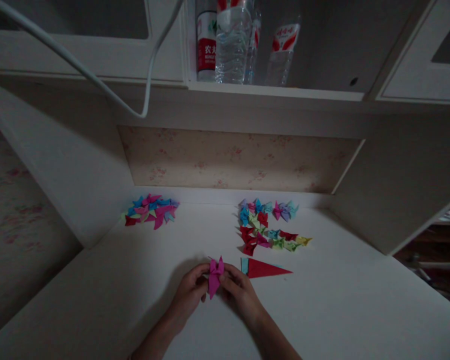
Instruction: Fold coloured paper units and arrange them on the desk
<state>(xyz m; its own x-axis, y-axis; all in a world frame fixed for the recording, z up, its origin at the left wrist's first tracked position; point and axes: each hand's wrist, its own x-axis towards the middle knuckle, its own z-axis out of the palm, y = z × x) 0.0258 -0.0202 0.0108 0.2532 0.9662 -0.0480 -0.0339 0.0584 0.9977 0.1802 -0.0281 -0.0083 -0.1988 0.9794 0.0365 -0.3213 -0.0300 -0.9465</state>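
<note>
A pink folded paper piece [215, 276] is pinched between both of my hands above the white desk [345, 310]. My left hand [190, 292] grips its left side with curled fingers. My right hand [238, 291] holds its right side, fingers closed on the paper. Just right of my right hand lies a red folded paper cone [267, 269] with a light blue end. Beyond it sits a loose spread of small folded paper pieces [268, 227] in red, blue, green and purple.
A second heap of folded coloured pieces [150, 210] lies at the back left of the desk. Plastic water bottles [232, 42] stand on a shelf overhead. A white cable [97, 82] hangs across the upper left. A side panel [397, 190] bounds the right.
</note>
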